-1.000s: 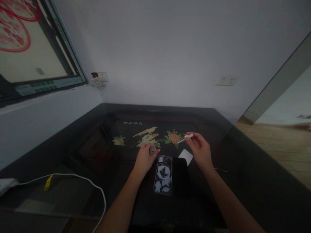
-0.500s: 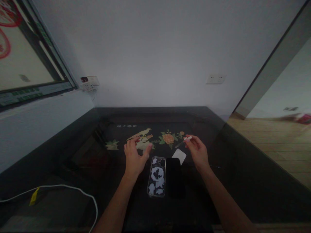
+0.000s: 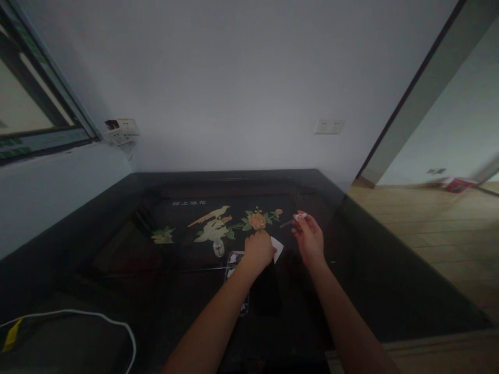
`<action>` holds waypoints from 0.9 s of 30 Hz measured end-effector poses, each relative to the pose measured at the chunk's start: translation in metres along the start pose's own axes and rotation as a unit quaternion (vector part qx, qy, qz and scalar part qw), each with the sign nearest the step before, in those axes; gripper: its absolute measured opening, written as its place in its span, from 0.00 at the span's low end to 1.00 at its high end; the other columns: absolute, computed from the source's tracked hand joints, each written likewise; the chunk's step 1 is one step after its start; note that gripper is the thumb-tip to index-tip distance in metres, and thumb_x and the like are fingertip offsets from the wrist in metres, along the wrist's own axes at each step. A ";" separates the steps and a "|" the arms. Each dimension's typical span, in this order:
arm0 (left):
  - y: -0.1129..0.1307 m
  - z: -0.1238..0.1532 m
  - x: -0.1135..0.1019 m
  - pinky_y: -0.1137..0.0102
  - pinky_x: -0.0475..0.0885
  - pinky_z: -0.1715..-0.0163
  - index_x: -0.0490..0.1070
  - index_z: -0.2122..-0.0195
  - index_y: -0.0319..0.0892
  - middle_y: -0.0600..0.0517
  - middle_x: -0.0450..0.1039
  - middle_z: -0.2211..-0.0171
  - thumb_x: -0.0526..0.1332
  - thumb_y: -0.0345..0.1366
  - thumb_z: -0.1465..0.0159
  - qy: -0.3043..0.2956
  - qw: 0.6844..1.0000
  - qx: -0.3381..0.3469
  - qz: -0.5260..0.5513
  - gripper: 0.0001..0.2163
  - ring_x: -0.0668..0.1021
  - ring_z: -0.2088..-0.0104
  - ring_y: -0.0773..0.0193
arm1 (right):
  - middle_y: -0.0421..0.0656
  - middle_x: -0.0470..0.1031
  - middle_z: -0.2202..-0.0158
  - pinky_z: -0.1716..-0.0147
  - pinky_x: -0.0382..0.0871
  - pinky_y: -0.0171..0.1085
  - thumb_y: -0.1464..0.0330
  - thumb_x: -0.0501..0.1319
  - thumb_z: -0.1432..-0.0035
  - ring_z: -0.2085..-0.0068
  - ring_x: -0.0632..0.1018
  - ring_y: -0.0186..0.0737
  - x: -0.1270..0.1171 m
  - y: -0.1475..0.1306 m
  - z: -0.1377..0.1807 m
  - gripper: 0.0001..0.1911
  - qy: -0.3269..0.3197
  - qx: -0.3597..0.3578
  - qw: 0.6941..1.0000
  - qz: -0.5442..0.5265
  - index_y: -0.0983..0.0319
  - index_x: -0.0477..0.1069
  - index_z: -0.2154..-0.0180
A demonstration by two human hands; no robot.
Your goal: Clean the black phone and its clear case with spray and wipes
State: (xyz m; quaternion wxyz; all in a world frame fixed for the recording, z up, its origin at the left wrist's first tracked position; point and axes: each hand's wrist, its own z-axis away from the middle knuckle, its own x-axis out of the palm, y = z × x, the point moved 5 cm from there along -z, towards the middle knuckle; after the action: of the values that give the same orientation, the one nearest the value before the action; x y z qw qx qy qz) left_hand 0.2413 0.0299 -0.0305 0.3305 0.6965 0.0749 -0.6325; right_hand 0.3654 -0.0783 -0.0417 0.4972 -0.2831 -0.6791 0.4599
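Note:
My left hand [image 3: 259, 250] is closed at a small white piece of paper [image 3: 278, 248], thumb against its near edge. Pinched in my right hand [image 3: 310, 239] is a dropper with a white top and a thin clear tube [image 3: 287, 224], which points left above the table. A small clear glass bottle [image 3: 219, 248] stands left of my left hand. Partly under my left forearm lies a clear phone case [image 3: 234, 258] with white figures on it. Beside the case rests a black phone [image 3: 267, 296], hard to make out against the dark table.
The glossy black table [image 3: 117, 228] bears a bird-and-flower picture [image 3: 257, 221]. A white cable [image 3: 93, 315] with a yellow tag [image 3: 12, 333] curves across the left front. Behind the table is a wall with sockets [image 3: 329, 126]; a window [image 3: 31, 83] is at the left.
My left hand has moved right, from beside the bird picture to the paper, and its fingers have closed. The glass bottle now shows. My right hand still holds the dropper; the view has shifted right.

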 end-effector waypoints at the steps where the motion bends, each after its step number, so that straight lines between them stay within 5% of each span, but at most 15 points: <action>1: -0.002 -0.002 0.003 0.53 0.74 0.55 0.74 0.55 0.33 0.30 0.79 0.57 0.70 0.37 0.40 -0.008 1.000 0.000 0.001 0.16 0.81 0.54 0.39 | 0.44 0.79 0.54 0.70 0.71 0.32 0.54 0.73 0.50 0.62 0.79 0.37 0.001 0.002 0.001 0.22 -0.005 0.004 1.000 0.005 0.57 0.76 0.56; 5: -0.009 -0.005 0.008 0.59 0.73 0.52 0.77 0.61 0.37 0.34 0.79 0.55 0.66 0.38 0.38 -0.016 0.999 0.024 0.023 0.09 0.81 0.52 0.44 | 0.45 0.80 0.54 0.70 0.71 0.33 0.53 0.72 0.50 0.62 0.80 0.38 0.007 0.011 0.004 0.23 -0.028 0.021 0.999 0.023 0.57 0.76 0.56; 16: -0.018 0.005 0.000 0.65 0.72 0.57 0.70 0.48 0.40 0.39 0.81 0.57 0.57 0.33 0.31 0.046 0.986 0.034 0.157 0.11 0.83 0.56 0.51 | 0.43 0.80 0.59 0.72 0.73 0.34 0.52 0.73 0.52 0.64 0.81 0.40 0.016 0.029 0.012 0.22 -0.075 0.065 0.995 0.023 0.58 0.75 0.59; 27: -0.023 0.014 -0.015 0.55 0.72 0.49 0.71 0.50 0.41 0.39 0.78 0.55 0.60 0.34 0.32 0.061 0.948 0.016 0.313 0.10 0.80 0.53 0.49 | 0.41 0.80 0.61 0.70 0.72 0.34 0.55 0.74 0.53 0.63 0.81 0.40 0.018 0.027 0.015 0.20 -0.079 0.072 0.994 -0.002 0.57 0.76 0.60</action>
State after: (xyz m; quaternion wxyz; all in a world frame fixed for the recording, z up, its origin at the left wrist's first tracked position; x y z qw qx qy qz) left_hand 0.2149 0.0444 -0.0243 0.4950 0.7274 -0.1371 -0.4551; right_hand 0.3433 -0.0571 -0.0599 0.4624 -0.2078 -0.6819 0.5272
